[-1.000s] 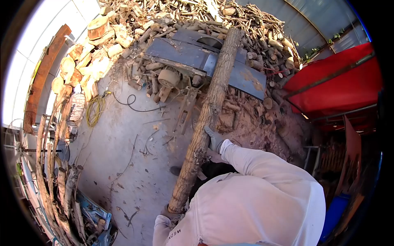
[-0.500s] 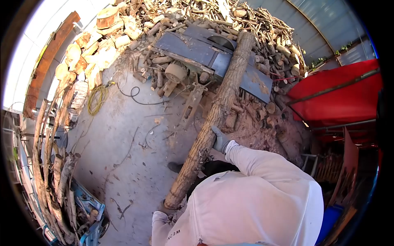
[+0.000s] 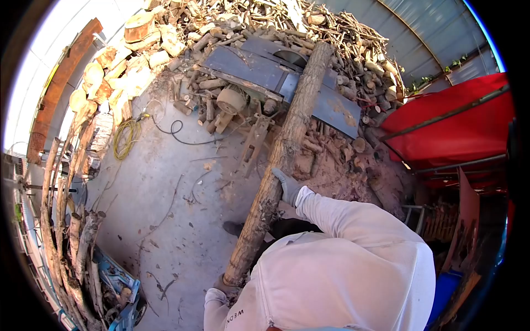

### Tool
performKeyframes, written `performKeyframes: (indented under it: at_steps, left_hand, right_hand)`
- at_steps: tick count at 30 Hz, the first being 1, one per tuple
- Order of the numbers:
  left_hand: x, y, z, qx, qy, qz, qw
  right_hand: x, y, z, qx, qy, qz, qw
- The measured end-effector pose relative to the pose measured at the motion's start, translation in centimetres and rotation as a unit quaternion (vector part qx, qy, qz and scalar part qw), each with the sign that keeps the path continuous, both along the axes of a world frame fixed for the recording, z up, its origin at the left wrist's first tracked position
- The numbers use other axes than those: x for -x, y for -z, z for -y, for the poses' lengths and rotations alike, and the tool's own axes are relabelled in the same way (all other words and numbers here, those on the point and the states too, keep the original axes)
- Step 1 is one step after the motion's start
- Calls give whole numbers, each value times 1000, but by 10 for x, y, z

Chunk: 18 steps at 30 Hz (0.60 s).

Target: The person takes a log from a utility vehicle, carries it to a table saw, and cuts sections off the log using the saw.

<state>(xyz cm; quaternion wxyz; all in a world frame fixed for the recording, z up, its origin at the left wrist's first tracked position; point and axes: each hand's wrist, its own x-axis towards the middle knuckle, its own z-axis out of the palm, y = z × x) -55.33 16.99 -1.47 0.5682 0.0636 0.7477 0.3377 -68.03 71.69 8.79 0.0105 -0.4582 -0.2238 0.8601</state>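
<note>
A long, thick log (image 3: pixel 274 179) slants from my body up onto the dark metal saw table (image 3: pixel 245 67). Its far end lies across the tabletop, just right of the round saw blade (image 3: pixel 291 57). My right hand (image 3: pixel 286 186), in a grey glove, presses on the right side of the log near its middle, fingers spread over the bark. Down at the near end, my left hand (image 3: pixel 225 286) is wrapped round the log's butt, its fingers partly hidden.
Cut firewood (image 3: pixel 353 33) is heaped behind the table, with split rounds (image 3: pixel 141 27) at left. A yellow cable (image 3: pixel 127 139) lies on the floor. Long branches (image 3: pixel 58 220) stand at lower left beside a blue frame (image 3: pixel 124 281). A red sheet (image 3: pixel 452 124) hangs at right.
The view has shifted slightly. Both hands stay at about the same places on the log, and the log shows no clear movement on the table.
</note>
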Motion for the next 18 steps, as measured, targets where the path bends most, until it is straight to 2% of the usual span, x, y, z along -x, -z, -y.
performKeyframes:
  at_steps: [3,4,6,9,11,14,18]
  left_hand:
    - [15,-59,-35,7,-25,7,1000]
    - [15,-57,-37,7,-24,5,1000]
    - [14,-53,-38,-3,-110,127,986]
    - [7,-36,-28,40,-58,87,994]
    - [2,-26,-27,20,-67,75,995]
    - [-5,-18,-22,1,-80,61,995]
    - [-12,-2,-8,8,-60,36,998]
  right_hand:
    - [1,29,-4,-63,3,17,998]
    - [-1,53,-6,-96,3,34,995]
    - [-2,63,-6,-128,4,52,990]
    - [2,52,-4,-142,-12,58,988]
    - [5,50,-3,-156,-18,108,982]
    - [9,44,3,-190,5,89,978]
    - [16,31,3,-161,-19,109,981]
